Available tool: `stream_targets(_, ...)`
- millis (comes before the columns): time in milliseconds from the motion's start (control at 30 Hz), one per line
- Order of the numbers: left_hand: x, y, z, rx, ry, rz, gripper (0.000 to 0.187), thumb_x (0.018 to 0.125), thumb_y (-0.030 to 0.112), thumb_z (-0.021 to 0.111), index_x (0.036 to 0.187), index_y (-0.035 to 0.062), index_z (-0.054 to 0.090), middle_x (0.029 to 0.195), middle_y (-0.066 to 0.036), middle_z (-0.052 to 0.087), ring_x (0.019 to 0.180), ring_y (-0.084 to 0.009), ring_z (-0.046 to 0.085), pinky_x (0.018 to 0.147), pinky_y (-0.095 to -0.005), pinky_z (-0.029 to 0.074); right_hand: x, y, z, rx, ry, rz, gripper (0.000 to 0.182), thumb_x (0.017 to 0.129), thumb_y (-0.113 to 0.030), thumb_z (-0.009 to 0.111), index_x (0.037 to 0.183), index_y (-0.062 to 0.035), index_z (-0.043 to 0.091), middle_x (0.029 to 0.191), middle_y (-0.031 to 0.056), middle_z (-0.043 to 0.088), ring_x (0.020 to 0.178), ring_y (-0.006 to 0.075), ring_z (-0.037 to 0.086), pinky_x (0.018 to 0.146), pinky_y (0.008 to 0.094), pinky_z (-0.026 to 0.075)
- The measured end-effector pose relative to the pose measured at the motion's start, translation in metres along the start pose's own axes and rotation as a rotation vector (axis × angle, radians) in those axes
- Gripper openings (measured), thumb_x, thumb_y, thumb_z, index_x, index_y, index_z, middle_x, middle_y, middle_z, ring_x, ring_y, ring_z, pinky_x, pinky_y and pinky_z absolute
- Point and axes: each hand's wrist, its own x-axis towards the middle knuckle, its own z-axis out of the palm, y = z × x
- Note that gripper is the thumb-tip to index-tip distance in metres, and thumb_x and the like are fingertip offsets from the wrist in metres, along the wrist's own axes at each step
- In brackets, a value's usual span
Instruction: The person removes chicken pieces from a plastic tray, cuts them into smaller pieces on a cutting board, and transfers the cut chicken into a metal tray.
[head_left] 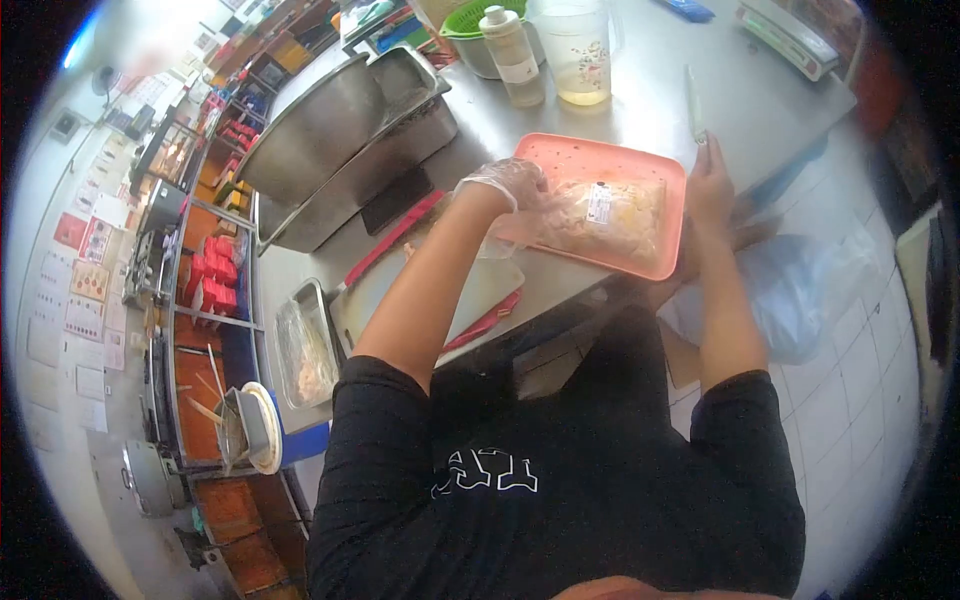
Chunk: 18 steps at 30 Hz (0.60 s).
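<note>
A clear plastic bag of pale food (630, 215) with a white label lies in a pink tray (600, 150) near the table edge. My left hand (510, 182), in a clear plastic glove, is closed on the bag's left end. Bare of any glove, my right hand (710, 185) is beside the tray's right side, its fingers closed around the handle of a knife (694, 100) whose blade points away from me. Under my left forearm, a pale cutting board (485, 290) rests on a red item, partly hidden.
Large metal pans (315, 140) stand at the left. Behind the tray are a white-capped bottle (512, 60), a clear jug (583, 50) and a green basket (470, 20). A small metal tray (308, 350) holds bagged food. A bluish plastic bag (790, 295) hangs at the right.
</note>
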Motion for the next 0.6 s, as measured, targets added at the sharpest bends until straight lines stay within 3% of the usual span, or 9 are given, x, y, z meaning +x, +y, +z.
stream_targets(67, 0.002, -0.001, -0.003, 0.019, -0.023, -0.004, 0.046, 0.091, 0.049, 0.070, 0.120, 0.0132, 0.075, 0.126, -0.014, 0.070, 0.116, -0.0313, 0.066, 0.100, -0.0420, 0.051, 0.000, 0.003, 0.001, 0.016, 0.001, -0.026, 0.046, 0.108, -0.038, 0.043, 0.145, -0.0145, 0.056, 0.135, 0.0189, 0.064, 0.124, 0.0402, 0.061, 0.102, 0.0441, 0.050)
stream_targets(133, 0.005, -0.011, -0.002, 0.025, 0.058, 0.064, 0.039, 0.092, 0.039, 0.067, 0.118, 0.0119, 0.075, 0.126, -0.015, 0.070, 0.118, -0.0313, 0.066, 0.102, -0.0413, 0.051, -0.001, 0.000, -0.002, 0.015, -0.005, 0.007, 0.045, 0.108, -0.038, 0.043, 0.144, -0.0150, 0.057, 0.133, 0.0189, 0.065, 0.123, 0.0408, 0.062, 0.101, 0.0448, 0.051)
stream_targets(200, 0.001, -0.023, -0.008, 0.052, 0.147, 0.140, 0.037, 0.092, 0.036, 0.067, 0.117, 0.0101, 0.075, 0.122, -0.017, 0.070, 0.115, -0.0324, 0.067, 0.100, -0.0424, 0.051, -0.001, 0.002, 0.002, -0.028, 0.051, -0.074, 0.041, 0.109, -0.038, 0.045, 0.142, -0.0198, 0.059, 0.117, 0.0197, 0.071, 0.104, 0.0428, 0.069, 0.087, 0.0481, 0.056)
stream_targets(233, -0.003, -0.027, -0.010, 0.070, 0.236, 0.212, 0.035, 0.092, 0.033, 0.066, 0.115, 0.0083, 0.075, 0.119, -0.018, 0.071, 0.113, -0.0336, 0.067, 0.099, -0.0435, 0.052, -0.001, 0.002, 0.001, -0.025, 0.053, -0.068, 0.041, 0.109, -0.038, 0.045, 0.142, -0.0198, 0.059, 0.117, 0.0197, 0.071, 0.104, 0.0428, 0.069, 0.087, 0.0481, 0.056)
stream_targets(300, -0.010, -0.030, -0.014, -0.033, 0.280, 0.208, 0.033, 0.092, 0.031, 0.066, 0.113, 0.0075, 0.075, 0.114, -0.019, 0.072, 0.109, -0.0350, 0.068, 0.097, -0.0437, 0.052, -0.002, 0.000, -0.002, 0.001, -0.044, 0.013, 0.045, 0.109, -0.039, 0.042, 0.146, -0.0171, 0.056, 0.133, 0.0178, 0.066, 0.121, 0.0410, 0.062, 0.101, 0.0458, 0.051)
stream_targets(333, -0.014, -0.032, -0.016, -0.140, 0.328, 0.203, 0.030, 0.092, 0.028, 0.066, 0.112, 0.0067, 0.075, 0.110, -0.020, 0.072, 0.106, -0.0363, 0.068, 0.096, -0.0440, 0.053, -0.003, 0.002, 0.000, 0.004, -0.045, 0.015, 0.045, 0.109, -0.039, 0.042, 0.146, -0.0171, 0.056, 0.133, 0.0178, 0.066, 0.121, 0.0410, 0.062, 0.101, 0.0458, 0.051)
stream_targets(400, -0.017, -0.043, -0.020, -0.177, 0.301, 0.254, 0.028, 0.091, 0.023, 0.067, 0.112, 0.0063, 0.075, 0.109, -0.019, 0.073, 0.104, -0.0367, 0.068, 0.095, -0.0426, 0.053, -0.003, 0.004, 0.004, -0.029, 0.075, -0.098, 0.041, 0.108, -0.039, 0.045, 0.142, -0.0212, 0.059, 0.116, 0.0191, 0.072, 0.103, 0.0434, 0.069, 0.086, 0.0492, 0.056)
stream_targets(500, -0.036, -0.052, -0.026, -0.221, 0.309, 0.367, 0.025, 0.091, 0.018, 0.067, 0.112, 0.0049, 0.074, 0.108, -0.017, 0.074, 0.102, -0.0362, 0.069, 0.092, -0.0422, 0.054, -0.005, 0.001, 0.000, -0.028, 0.040, -0.071, 0.041, 0.108, -0.039, 0.044, 0.143, -0.0212, 0.058, 0.117, 0.0187, 0.072, 0.104, 0.0435, 0.069, 0.086, 0.0490, 0.056)
stream_targets(600, -0.080, -0.042, -0.046, 0.025, 0.530, 0.469, 0.023, 0.093, 0.017, 0.066, 0.110, 0.0037, 0.074, 0.104, -0.015, 0.074, 0.101, -0.0359, 0.068, 0.091, -0.0434, 0.053, -0.002, 0.010, 0.006, -0.030, 0.040, -0.088, 0.042, 0.109, -0.040, 0.044, 0.144, -0.0217, 0.057, 0.119, 0.0184, 0.071, 0.106, 0.0430, 0.068, 0.088, 0.0488, 0.056)
